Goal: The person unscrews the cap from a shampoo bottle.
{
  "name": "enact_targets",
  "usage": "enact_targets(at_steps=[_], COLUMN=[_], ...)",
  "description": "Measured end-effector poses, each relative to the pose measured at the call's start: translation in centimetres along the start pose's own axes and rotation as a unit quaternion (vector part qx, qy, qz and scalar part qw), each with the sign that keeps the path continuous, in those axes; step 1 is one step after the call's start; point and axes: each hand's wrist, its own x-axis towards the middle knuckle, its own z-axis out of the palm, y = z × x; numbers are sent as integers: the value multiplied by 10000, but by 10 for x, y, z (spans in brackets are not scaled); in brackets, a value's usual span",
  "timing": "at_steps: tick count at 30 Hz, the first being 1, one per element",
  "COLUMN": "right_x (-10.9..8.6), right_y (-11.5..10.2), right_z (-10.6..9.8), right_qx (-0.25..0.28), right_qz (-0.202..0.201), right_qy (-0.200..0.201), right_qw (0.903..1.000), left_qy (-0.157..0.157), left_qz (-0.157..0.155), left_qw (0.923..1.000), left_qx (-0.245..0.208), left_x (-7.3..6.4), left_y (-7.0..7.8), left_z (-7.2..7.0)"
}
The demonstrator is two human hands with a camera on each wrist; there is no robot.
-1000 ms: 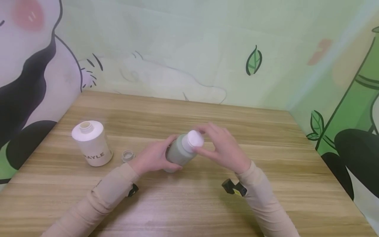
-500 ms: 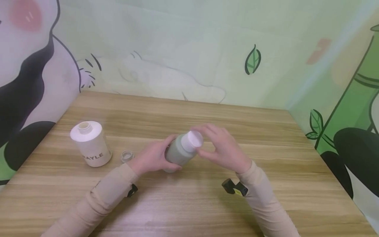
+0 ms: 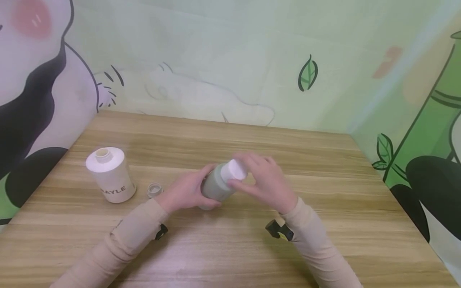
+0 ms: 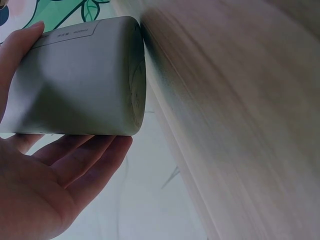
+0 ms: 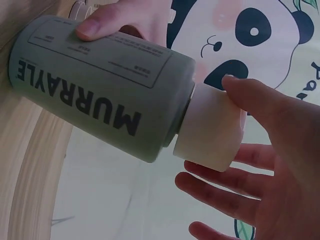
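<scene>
My left hand (image 3: 185, 190) grips a grey-green bottle (image 3: 217, 186) round its body, with the bottle leaning to the right. The left wrist view shows the bottle's base (image 4: 136, 80) close to the tabletop; whether it touches I cannot tell. On the bottle's neck sits a white cap (image 5: 210, 127), with a narrow gap between it and the shoulder. My right hand (image 3: 268, 180) pinches this cap, thumb on one side and fingertips on the other. In the right wrist view, dark lettering reading MURRAYLE (image 5: 77, 100) runs along the bottle.
A white bottle (image 3: 113, 176) with an open neck stands upright on the left of the wooden table (image 3: 201, 256). Beside it lies a small ring-shaped cap (image 3: 155, 189), close to my left wrist. A wall with painted pandas (image 3: 32, 88) borders the table's back and sides.
My right hand has turned at the wrist and shifted slightly left, its thumb and fingers now further over the cap. The left hand and bottle have hardly moved.
</scene>
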Motion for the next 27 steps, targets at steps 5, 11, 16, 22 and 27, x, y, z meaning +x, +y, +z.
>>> enact_targets(at_steps=[5,11,16,22,27], right_x=[0,0,-2,-3,-1], right_y=[-1,-1,0,1,2], right_z=[1,-4,-9,-11,-9], right_qx=[12,127,-81,-421,-98], right_qz=[-289,-672,-1133,-2064,-2478], right_qy=[112,8,-101,45,82], right_qw=[9995,9977,9935,9776,9687], left_qy=[9,48,38,78,45], left_qz=[21,97,194,394,329], left_qw=[10000,9999,9997,9988,9993], left_qx=[-30,-23,117,287,191], left_x=[0,0,0,0,0], left_y=[0,2,4,5,5], left_z=[0,1,2,2,2])
